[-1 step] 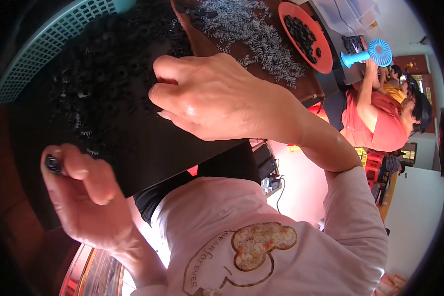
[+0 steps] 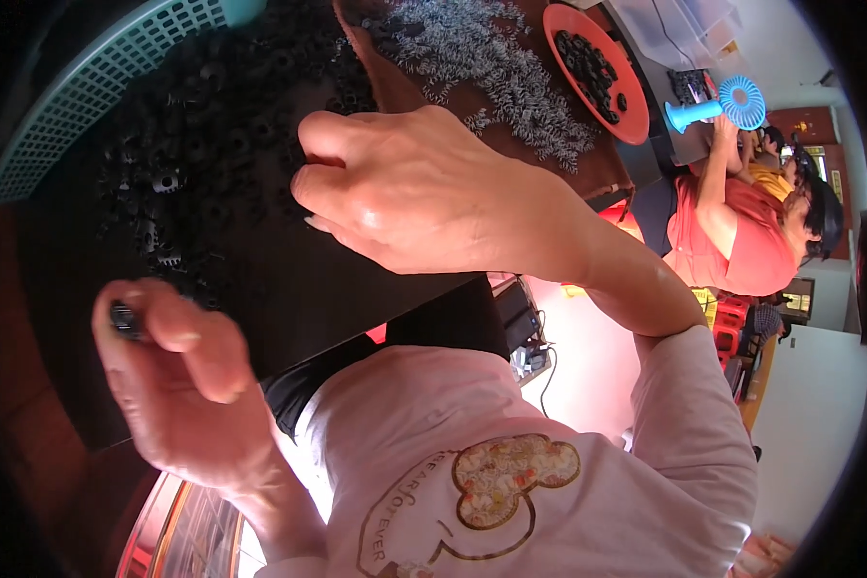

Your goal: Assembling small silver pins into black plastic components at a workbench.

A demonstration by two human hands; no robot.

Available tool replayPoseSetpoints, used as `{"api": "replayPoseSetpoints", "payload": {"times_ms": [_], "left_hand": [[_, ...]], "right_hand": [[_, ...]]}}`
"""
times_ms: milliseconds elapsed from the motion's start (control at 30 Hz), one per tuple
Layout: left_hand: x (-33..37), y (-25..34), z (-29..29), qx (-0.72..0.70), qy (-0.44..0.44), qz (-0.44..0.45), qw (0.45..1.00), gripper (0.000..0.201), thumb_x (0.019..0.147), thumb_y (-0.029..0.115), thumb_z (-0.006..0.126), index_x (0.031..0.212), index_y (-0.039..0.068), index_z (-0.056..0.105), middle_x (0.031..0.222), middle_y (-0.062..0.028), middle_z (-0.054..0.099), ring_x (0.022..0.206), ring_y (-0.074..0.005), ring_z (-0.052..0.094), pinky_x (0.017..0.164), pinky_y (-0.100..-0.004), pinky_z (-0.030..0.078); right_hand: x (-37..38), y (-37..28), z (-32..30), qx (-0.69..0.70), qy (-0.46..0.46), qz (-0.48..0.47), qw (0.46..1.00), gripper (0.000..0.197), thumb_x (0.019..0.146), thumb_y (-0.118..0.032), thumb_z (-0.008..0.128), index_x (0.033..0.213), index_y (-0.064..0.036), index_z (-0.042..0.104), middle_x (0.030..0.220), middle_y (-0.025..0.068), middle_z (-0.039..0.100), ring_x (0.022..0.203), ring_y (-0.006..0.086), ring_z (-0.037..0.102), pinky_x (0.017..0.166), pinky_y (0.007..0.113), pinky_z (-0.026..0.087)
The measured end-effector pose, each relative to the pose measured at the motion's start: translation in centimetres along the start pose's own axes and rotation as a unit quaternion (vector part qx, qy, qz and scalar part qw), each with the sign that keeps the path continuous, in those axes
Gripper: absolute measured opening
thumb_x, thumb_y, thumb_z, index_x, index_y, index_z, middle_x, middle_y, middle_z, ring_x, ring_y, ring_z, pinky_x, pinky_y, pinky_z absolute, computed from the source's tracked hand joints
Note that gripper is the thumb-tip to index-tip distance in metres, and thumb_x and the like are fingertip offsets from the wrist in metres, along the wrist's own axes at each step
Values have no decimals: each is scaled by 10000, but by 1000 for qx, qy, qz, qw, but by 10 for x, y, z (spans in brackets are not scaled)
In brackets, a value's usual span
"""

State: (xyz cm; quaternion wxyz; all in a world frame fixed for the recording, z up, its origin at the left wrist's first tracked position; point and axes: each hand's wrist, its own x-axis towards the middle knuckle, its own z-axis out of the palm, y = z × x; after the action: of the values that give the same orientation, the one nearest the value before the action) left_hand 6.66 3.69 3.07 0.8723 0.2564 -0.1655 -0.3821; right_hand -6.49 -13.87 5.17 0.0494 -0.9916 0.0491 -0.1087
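My left hand (image 2: 178,385) is at the lower left, its thumb and fingers pinched on a small black part (image 2: 125,320). My right hand (image 2: 424,193) reaches across the middle with curled fingers. Its fingertips rest at the edge of a heap of small black gear-like parts (image 2: 193,144) spread on the dark table (image 2: 289,289). The fingertips are hidden under the hand, so I cannot tell whether they hold a part.
A teal perforated basket (image 2: 96,77) lies at the upper left. A pile of small metal springs (image 2: 491,67) sits past my right hand, beside an orange plate (image 2: 636,106) with black parts. Further right stand a blue hand fan (image 2: 732,104) and a seated person in red (image 2: 742,241).
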Motion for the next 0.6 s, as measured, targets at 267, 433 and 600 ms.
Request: {"api": "replayPoseSetpoints", "payload": {"times_ms": [267,433,600], "left_hand": [[-10,-37,24,70,-43,-114,990,267,997,230,501,1024,-36,507,796,-141,599,506,-133,510,500,-225,443],[-10,-43,17,69,-61,-132,987,263,1000,227,497,1033,-33,513,805,-138,610,541,-144,541,529,-235,464],[-9,-45,14,52,-64,-139,987,255,996,219,503,1036,-32,520,821,-138,610,551,-150,546,537,-238,471]], "right_hand": [[5,-3,-2,21,1,-14,1000,112,760,-107,611,798,-3,625,845,133,597,771,289,666,579,388,538],[6,-5,-4,59,9,3,998,128,770,-125,629,839,-18,616,829,126,597,752,288,670,584,392,544],[-3,2,-3,134,8,54,989,164,752,-91,640,882,-10,579,837,141,594,747,328,651,612,411,538]]}}
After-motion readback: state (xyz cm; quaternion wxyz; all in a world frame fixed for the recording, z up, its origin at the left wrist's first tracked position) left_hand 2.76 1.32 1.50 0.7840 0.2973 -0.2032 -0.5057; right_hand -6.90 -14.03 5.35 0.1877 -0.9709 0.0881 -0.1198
